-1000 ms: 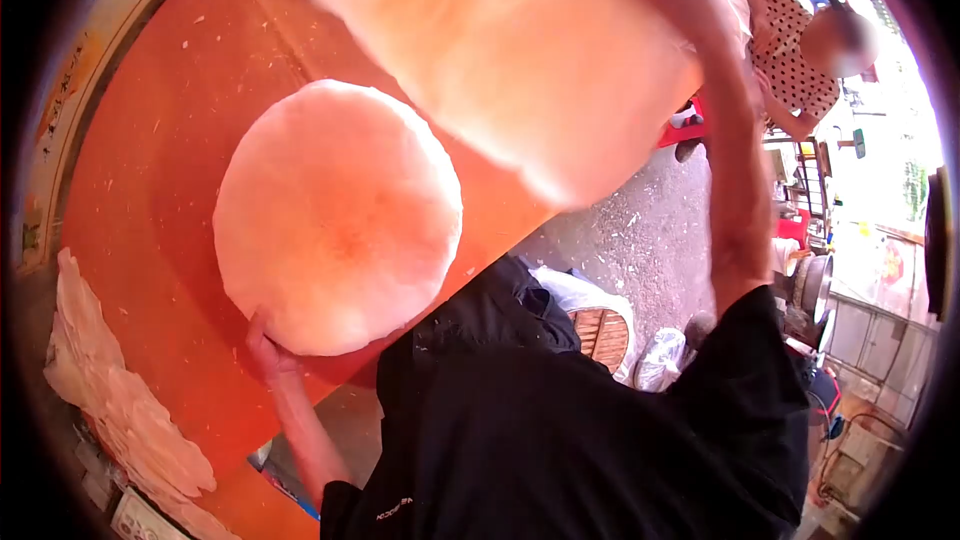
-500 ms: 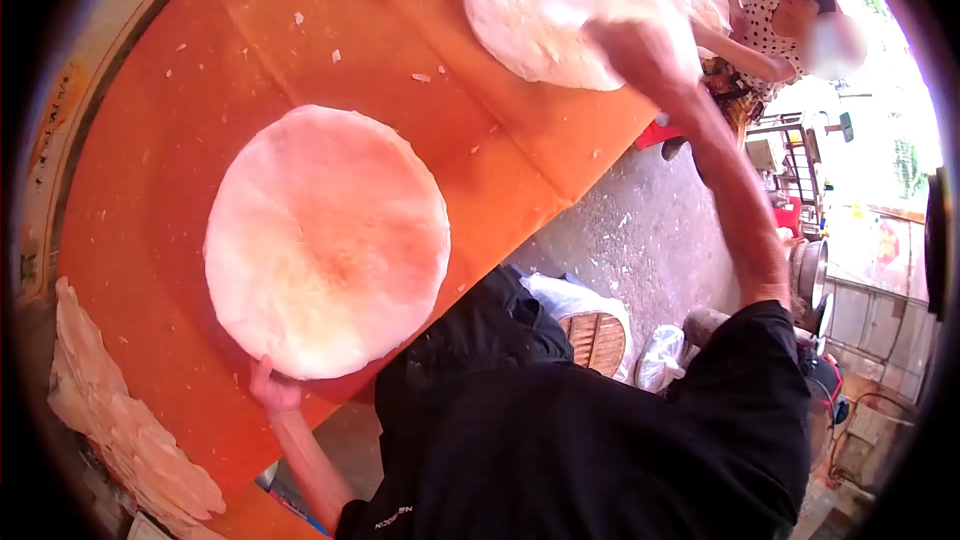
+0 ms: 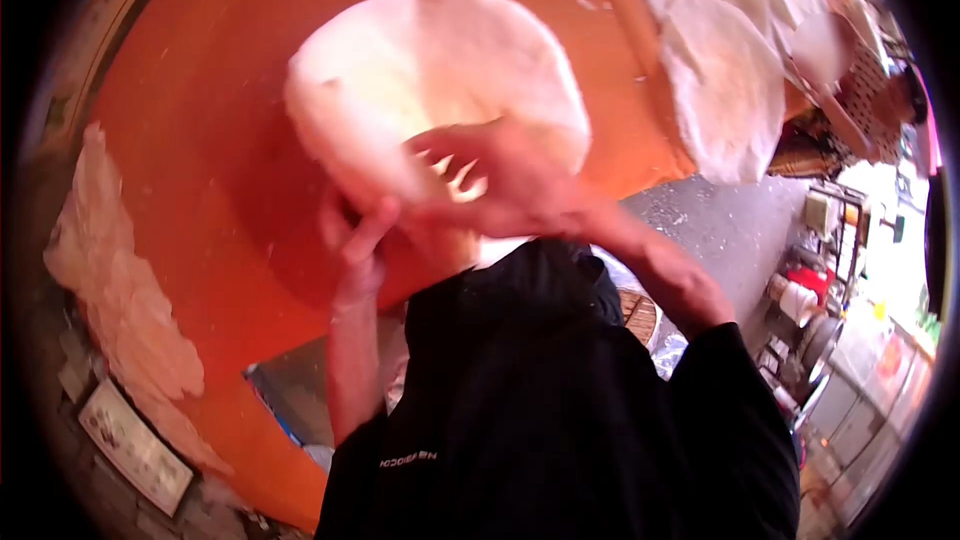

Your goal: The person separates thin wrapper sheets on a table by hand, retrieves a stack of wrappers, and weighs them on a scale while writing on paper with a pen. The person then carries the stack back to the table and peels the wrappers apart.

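A large round pale sheet (image 3: 470, 50), floppy and dough-like, lies on the orange tabletop with its near-left edge raised and bent. My left hand (image 3: 352, 235) is at that near-left edge, thumb and fingers closed on the rim. Across the sheet's near part reaches my right hand (image 3: 500, 175), blurred by motion. Its bent fingers are apart, with light showing between them, and they cover part of the sheet. Whether they press on it I cannot tell.
The orange table (image 3: 230, 170) is dotted with small pale flakes. Overlapping pale round sheets (image 3: 725, 90) hang over its right edge. A layered pale pile (image 3: 130, 280) runs along the left edge. A person in a dotted top (image 3: 862, 85) is at the far right.
My right hand has come from the far sheets to the near part of the round sheet. The sheet's near-left edge has risen and bent. The view has shifted.
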The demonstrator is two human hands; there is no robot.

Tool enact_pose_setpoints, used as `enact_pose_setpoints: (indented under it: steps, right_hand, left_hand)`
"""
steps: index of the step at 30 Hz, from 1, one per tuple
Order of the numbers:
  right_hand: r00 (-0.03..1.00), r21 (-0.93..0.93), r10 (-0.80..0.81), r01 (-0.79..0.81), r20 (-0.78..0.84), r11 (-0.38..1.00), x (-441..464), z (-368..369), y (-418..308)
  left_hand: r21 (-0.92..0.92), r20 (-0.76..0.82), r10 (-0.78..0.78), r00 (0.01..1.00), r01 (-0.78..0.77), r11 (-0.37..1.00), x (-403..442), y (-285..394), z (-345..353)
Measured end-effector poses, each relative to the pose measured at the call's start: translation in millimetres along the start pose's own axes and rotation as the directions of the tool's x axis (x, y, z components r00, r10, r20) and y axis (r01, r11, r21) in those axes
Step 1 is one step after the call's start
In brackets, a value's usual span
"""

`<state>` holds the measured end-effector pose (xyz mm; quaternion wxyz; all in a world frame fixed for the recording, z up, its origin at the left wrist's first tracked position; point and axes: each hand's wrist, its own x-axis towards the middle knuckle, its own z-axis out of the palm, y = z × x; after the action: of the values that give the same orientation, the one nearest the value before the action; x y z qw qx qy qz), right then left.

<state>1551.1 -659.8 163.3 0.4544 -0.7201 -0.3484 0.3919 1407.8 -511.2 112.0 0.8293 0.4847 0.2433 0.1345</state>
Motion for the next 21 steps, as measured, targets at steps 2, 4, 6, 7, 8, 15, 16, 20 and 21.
enact_pose_setpoints:
  steps: [2, 4, 6, 7, 8, 15, 16, 20, 21]
  right_hand:
    - [0.999, 0.187, 0.047, -0.042, -0.021, 0.981, 2.6, -6.7, 8.4]
    - [0.992, 0.176, 0.054, -0.034, -0.110, 0.984, 7.7, 5.2, 13.5]
    - [0.976, 0.156, 0.060, -0.028, -0.209, 0.987, 9.5, 22.7, 18.8]
    - [0.940, -0.166, -0.074, 0.019, -0.334, 0.986, 9.6, 32.6, 17.2]
    - [0.881, -0.476, -0.236, 0.014, -0.410, 0.880, 9.4, 40.6, 15.0]
    - [0.942, -0.033, 0.145, -0.163, -0.302, 0.986, 21.7, -8.4, 32.1]
    - [0.942, 0.198, 0.189, -0.136, -0.277, 0.971, 17.2, -39.6, 30.0]
    - [0.895, -0.447, -0.168, -0.039, -0.413, 0.894, 1.1, -192.9, 6.4]
    - [0.878, -0.700, -0.315, -0.032, -0.361, 0.713, -3.5, -228.3, -6.8]
  left_hand:
    - [0.010, 0.012, -0.002, 1.000, 0.002, 1.000, 1.4, -2.4, -7.4]
    - [0.000, -0.001, -0.013, 1.000, 0.013, 1.000, 0.9, 8.9, 6.9]
    - [-0.019, -0.001, -0.022, 1.000, 0.022, 1.000, -4.1, 12.6, 2.9]
    - [0.048, -0.029, -0.039, 0.999, 0.040, 0.998, -6.9, 12.6, -0.3]
    - [0.085, -0.076, -0.039, 0.996, 0.045, 0.995, -8.0, 9.6, 1.0]
    - [-0.085, -0.304, -0.187, 0.934, 0.169, 0.982, -8.9, -23.5, -56.6]
    - [-0.084, -0.304, -0.243, 0.921, 0.228, 0.970, -11.8, -24.8, -65.6]
    - [-0.129, -0.252, -0.250, 0.935, 0.224, 0.966, -10.5, -61.0, -107.5]
    - [-0.201, -0.274, -0.289, 0.917, 0.239, 0.950, -9.2, -76.6, -127.4]
